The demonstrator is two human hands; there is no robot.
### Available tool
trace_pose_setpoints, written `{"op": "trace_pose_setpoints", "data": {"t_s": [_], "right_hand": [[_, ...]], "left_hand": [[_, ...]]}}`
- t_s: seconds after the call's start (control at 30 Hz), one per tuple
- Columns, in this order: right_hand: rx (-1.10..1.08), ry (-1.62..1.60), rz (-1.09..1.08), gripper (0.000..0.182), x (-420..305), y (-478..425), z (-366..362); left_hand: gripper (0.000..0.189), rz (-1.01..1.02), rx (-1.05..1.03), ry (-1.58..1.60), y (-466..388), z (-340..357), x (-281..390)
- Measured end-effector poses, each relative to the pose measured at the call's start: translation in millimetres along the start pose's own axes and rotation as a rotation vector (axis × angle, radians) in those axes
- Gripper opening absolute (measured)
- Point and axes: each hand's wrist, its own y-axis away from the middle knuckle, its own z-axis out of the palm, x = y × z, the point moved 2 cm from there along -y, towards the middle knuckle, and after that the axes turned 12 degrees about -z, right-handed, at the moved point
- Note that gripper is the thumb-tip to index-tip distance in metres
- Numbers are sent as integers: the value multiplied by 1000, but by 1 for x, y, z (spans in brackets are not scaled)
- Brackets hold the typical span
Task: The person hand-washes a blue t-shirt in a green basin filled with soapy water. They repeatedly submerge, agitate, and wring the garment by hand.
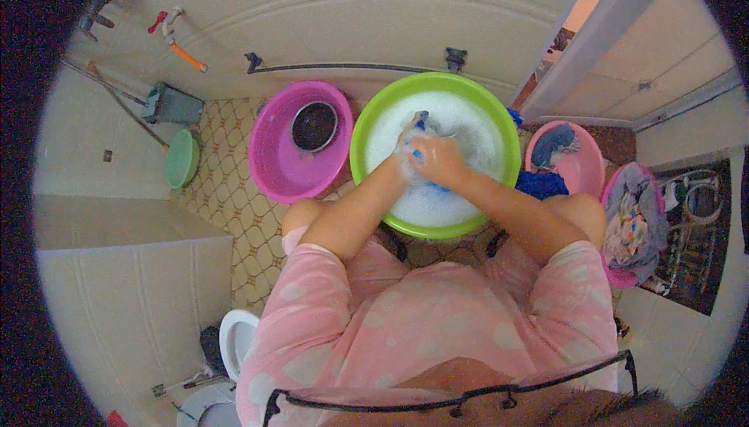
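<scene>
In front of me stands a round lime-green basin point(363, 193), full of white suds point(468, 111). Both hands are together over the suds, slightly left of the basin's middle. Foam-covered, my left hand point(409, 132) grips a wet blue cloth point(421, 120). My right hand point(437, 156) closes on the same cloth from the right and overlaps part of the left hand. Bits of blue show between the fingers and at the foam below. How much cloth lies under the suds is hidden.
A magenta basin point(275, 175) holding a dark round container point(314, 126) sits left. To the right are blue fabric point(541, 184), a pink basin point(587, 172) with clothes, and another clothes-filled container point(632, 222). A tap with an orange hose point(187, 56) and a metal rail point(351, 68) line the wall.
</scene>
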Motion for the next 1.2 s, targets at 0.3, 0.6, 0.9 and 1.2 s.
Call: {"op": "trace_pose_setpoints", "data": {"t_s": [0.3, 0.6, 0.9, 1.2], "right_hand": [[63, 120, 427, 29, 85, 2, -11], [-465, 79, 475, 40, 128, 25, 22], [214, -174, 386, 31, 63, 13, 28], [-17, -11, 7, 22, -7, 5, -12]], "left_hand": [[26, 195, 412, -48, 10, 30, -1], [22, 359, 623, -216, -10, -22, 14], [43, -12, 19, -27, -10, 15, -2], [42, -23, 112, -197, -12, 8, 3]]}}
